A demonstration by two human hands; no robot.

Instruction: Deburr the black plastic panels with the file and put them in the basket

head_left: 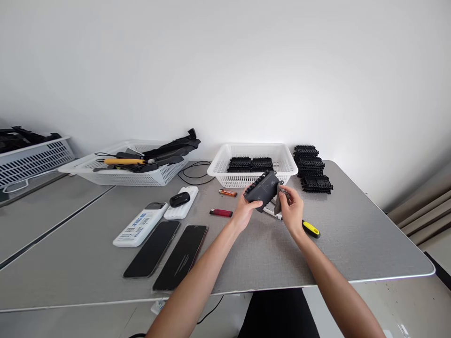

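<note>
Above the table (352, 244), the left hand (243, 211) has its grip closed on the black plastic module (262, 189); the right hand (291, 209) pinches its grey flap (277, 203). Light, stiff, best held by edges.

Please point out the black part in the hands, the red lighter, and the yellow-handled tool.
black part (263, 188), head view, middle of its flat face.
red lighter (221, 212), head view, middle of its body.
yellow-handled tool (311, 229), head view, on the yellow handle.

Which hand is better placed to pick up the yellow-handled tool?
Right. The right hand hovers just beside the yellow-handled tool, pinching only a small piece; the left hand grips the black module.
</note>
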